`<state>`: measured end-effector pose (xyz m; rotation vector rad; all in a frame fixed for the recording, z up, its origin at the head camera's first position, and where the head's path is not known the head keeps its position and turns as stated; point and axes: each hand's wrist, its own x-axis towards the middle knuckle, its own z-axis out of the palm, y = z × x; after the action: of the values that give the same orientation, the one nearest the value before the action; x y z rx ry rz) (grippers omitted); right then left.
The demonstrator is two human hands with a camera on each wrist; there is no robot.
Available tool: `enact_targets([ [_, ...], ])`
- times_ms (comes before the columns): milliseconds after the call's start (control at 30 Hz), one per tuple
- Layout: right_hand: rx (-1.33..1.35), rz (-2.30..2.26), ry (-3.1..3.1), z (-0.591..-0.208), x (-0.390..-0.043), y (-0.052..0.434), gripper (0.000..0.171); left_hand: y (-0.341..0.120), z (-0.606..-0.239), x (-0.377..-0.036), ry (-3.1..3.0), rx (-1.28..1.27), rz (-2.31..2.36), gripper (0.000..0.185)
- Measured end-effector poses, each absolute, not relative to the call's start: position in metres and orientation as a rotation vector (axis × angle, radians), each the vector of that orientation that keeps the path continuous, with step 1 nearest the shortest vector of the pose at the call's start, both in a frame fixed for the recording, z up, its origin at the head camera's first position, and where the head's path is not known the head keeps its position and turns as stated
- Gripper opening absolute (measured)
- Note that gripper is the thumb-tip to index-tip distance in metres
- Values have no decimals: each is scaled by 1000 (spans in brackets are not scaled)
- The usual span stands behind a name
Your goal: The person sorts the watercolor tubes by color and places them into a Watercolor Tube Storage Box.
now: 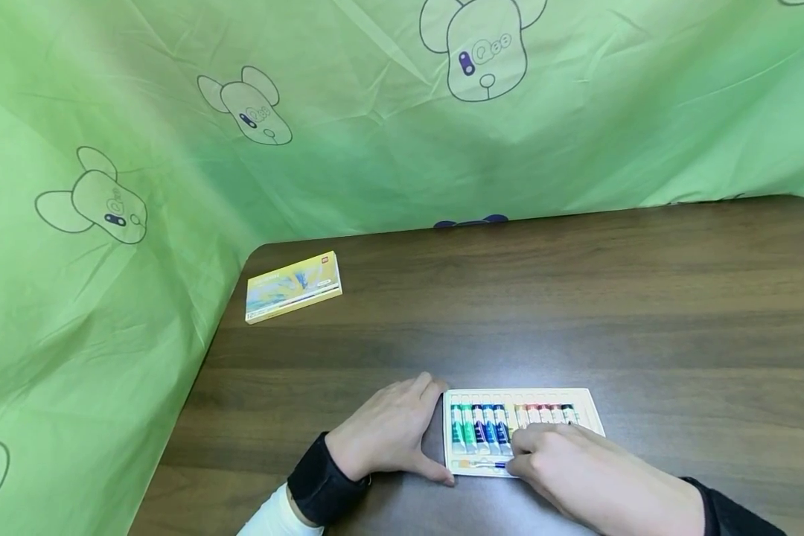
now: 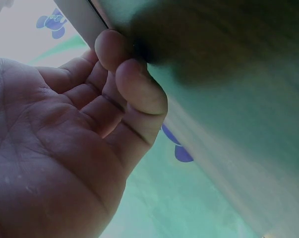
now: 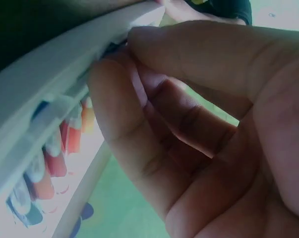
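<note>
A white tray (image 1: 517,394) of paint tubes sits on the table at the lower right of the head view. Green and blue tubes (image 1: 479,429) fill its left part; red and dark ones (image 1: 544,414) lie on the right, partly behind my right hand (image 1: 579,463). Along the near edge lies a slim paintbrush (image 1: 484,465) with a blue handle. My right thumb and index finger pinch its right end, which they mostly cover. With thumb and fingers spread, my left hand (image 1: 397,432) touches the tray's left corners.
A yellow box (image 1: 295,286) with a blue picture lies near the far left corner of the brown wooden table (image 1: 643,320). Green cloth (image 1: 348,164) printed with bear-like heads hangs along the back and left sides.
</note>
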<state>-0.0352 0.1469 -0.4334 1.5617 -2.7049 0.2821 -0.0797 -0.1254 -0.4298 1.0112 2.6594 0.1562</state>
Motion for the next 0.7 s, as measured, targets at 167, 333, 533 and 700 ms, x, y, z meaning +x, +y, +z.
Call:
enact_targets([
  [167,1550,292,-2852,-434,-34,145,23,-125,-429,-80,2662,1022,145,101],
  [333,1541,253,-2807,-435,-32,144,24,-126,-428,-81,2660,1021,150,100],
  [533,1495,196,-2700,-437,-27,143,26,-125,-429,-79,2664,1025,153,100],
  [700,1500,254,-2832,-436,-28,141,24,-125,-429,-79,2659,1013,149,102],
])
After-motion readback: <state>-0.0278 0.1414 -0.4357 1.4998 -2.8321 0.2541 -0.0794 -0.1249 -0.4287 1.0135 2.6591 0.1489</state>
